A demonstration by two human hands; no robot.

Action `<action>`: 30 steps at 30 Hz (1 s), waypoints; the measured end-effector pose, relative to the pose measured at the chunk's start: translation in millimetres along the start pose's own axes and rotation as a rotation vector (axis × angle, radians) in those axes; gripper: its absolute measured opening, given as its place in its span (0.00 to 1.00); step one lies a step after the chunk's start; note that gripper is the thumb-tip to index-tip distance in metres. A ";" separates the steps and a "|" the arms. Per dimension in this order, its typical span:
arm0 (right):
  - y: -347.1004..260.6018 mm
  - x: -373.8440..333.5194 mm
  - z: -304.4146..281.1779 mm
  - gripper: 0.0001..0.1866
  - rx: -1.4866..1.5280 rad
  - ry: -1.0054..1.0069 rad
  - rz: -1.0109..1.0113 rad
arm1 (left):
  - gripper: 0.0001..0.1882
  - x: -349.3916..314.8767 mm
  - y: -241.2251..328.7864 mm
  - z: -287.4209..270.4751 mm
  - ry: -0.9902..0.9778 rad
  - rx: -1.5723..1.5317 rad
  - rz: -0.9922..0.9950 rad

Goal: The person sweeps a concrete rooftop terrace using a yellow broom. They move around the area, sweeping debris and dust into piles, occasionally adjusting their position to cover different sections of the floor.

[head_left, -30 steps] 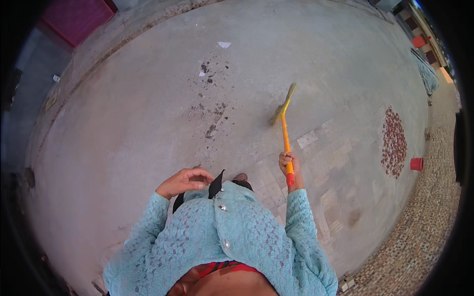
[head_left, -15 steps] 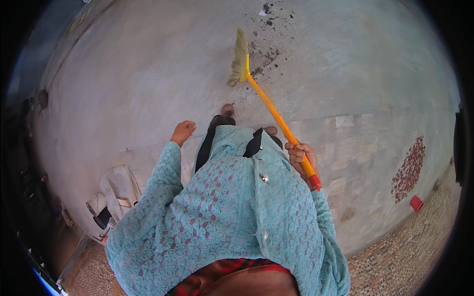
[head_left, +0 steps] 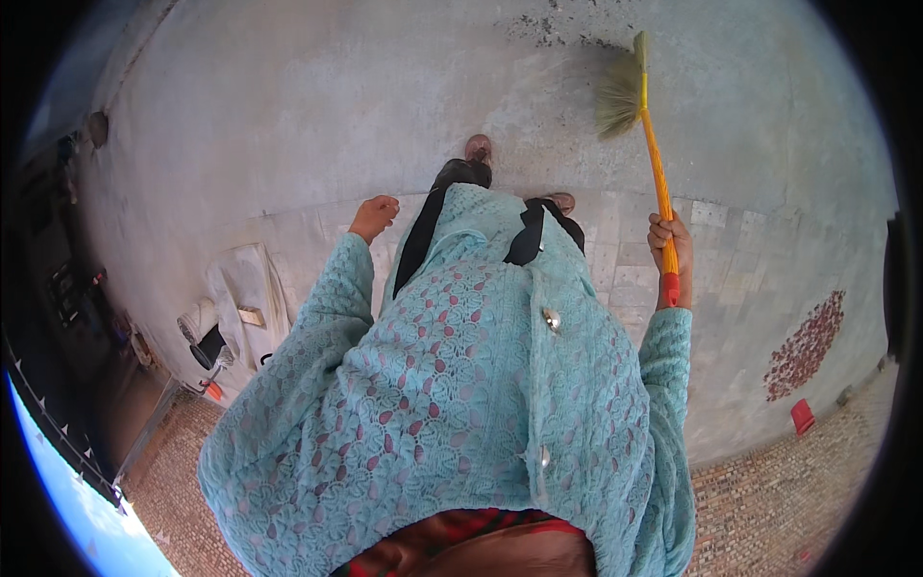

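My right hand [head_left: 670,240] is closed around the lower part of a broom's orange handle [head_left: 660,178], just above its red end cap. The broom's yellow collar and greenish bristles [head_left: 618,99] are out at the far right, fanned toward the left over the grey floor. Dark crumbs of dirt [head_left: 553,37] lie scattered beyond and left of the bristles. At my left side, my left hand [head_left: 374,217] hangs in the air with its fingers loosely bent. It holds nothing that I can see and touches nothing.
My shoes [head_left: 478,147] stand on the concrete near a strip of paler tiles [head_left: 615,255]. A patch of dark red pieces [head_left: 806,348] and a red object [head_left: 802,415] lie at the right. Pale sheeting [head_left: 252,288] and a dark-mouthed container [head_left: 205,346] are at the left.
My right hand has swung the broom to the right, and its bristles have moved from the middle to right of the dirt. My left hand is slightly higher in view.
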State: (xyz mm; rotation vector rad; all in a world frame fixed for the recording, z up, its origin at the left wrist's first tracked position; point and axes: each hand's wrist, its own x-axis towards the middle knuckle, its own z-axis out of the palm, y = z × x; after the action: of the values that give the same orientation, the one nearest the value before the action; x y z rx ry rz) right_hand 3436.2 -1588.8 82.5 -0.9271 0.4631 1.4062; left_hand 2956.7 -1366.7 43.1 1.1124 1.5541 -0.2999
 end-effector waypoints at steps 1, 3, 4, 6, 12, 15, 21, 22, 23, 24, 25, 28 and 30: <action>-0.1 -10.5 4.2 0.17 -0.080 0.015 -0.060 | 0.13 0.7 1.9 1.9 -0.019 -0.026 0.013; 6.3 -29.6 11.8 0.20 -0.201 0.027 -0.149 | 0.13 5.2 5.4 4.0 -0.010 -0.031 0.066; 12.2 -44.1 21.2 0.20 -0.222 0.061 -0.163 | 0.13 6.6 8.7 6.2 -0.012 -0.035 0.095; 25.4 -70.6 40.9 0.21 -0.265 0.110 -0.202 | 0.12 7.1 15.8 6.5 -0.005 -0.034 0.091; 49.4 -144.2 51.5 0.24 0.002 0.058 -0.011 | 0.11 15.3 17.3 6.5 -0.031 -0.007 0.124; 68.3 -155.3 51.1 0.26 0.054 0.021 0.114 | 0.10 19.9 15.7 4.7 -0.012 0.000 0.135; 80.9 -114.4 19.3 0.21 0.259 0.008 0.433 | 0.11 15.6 32.2 5.9 -0.031 -0.004 0.141; 85.6 -99.3 4.0 0.20 0.246 -0.026 0.458 | 0.11 14.9 35.0 4.9 -0.031 -0.011 0.135; 90.3 -83.1 -15.1 0.20 0.232 -0.059 0.481 | 0.12 14.5 38.0 3.6 -0.027 -0.004 0.132; 94.2 -72.4 -26.4 0.19 0.222 -0.087 0.512 | 0.12 14.2 34.4 2.7 -0.023 0.006 0.119; 90.4 -68.5 -17.3 0.17 0.349 -0.079 0.497 | 0.12 14.2 32.7 3.6 -0.019 0.019 0.108; 55.8 -62.5 -15.3 0.16 0.380 -0.054 0.393 | 0.12 12.9 23.8 2.9 -0.006 -0.033 0.113; 31.6 -60.4 -20.7 0.15 0.319 -0.047 0.284 | 0.12 12.9 17.3 0.7 -0.010 -0.027 0.073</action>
State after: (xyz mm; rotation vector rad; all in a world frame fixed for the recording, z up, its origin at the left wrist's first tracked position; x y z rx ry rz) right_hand 3401.5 -1645.6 107.8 -0.5834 0.7818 1.5484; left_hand 2971.7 -1352.0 38.0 1.1425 1.5013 -0.2345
